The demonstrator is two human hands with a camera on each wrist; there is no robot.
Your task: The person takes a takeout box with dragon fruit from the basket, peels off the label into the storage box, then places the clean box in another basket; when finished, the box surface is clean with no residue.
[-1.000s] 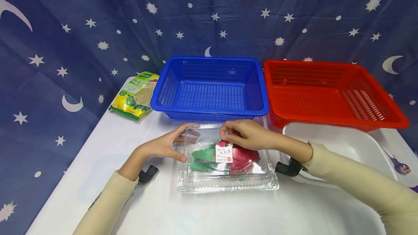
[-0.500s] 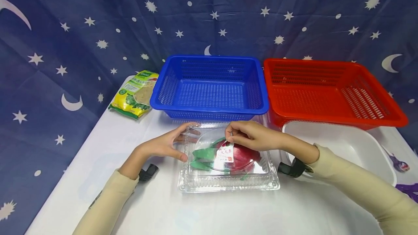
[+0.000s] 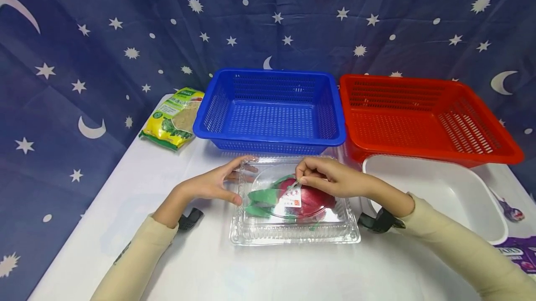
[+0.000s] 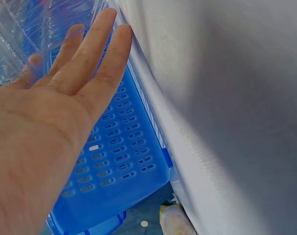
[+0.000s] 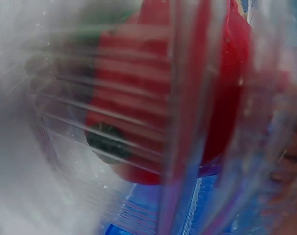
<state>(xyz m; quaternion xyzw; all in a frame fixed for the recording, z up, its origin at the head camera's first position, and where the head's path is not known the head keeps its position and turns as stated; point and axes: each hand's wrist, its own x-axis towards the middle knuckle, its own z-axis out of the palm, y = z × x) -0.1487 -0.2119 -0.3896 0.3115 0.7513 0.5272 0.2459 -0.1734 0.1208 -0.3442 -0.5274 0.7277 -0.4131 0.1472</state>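
Note:
A clear plastic clamshell box (image 3: 272, 232) lies on the white table with its lid down. Inside show a rounded red item (image 3: 316, 202) and green pieces (image 3: 264, 197). My right hand (image 3: 324, 176) pinches the upper corner of a white printed sticker (image 3: 294, 198) between thumb and finger, and that corner is lifted off the lid. At the box's left side, my left hand (image 3: 211, 185) has its thumb on the near part and its fingers at the far part. Those fingers look straight in the left wrist view. The right wrist view is blurred through the plastic.
Behind the box stand a blue basket (image 3: 274, 143) and a red basket (image 3: 435, 152). A white tub (image 3: 444, 194) is right of it. A yellow-green food packet (image 3: 173, 119) lies back left; a lollipop (image 3: 512, 214) and a purple package (image 3: 519, 253) lie far right.
My right hand has moved slightly right and toward me, lifting the sticker's upper part, which now curls back. My left hand has stayed at the box's left side.

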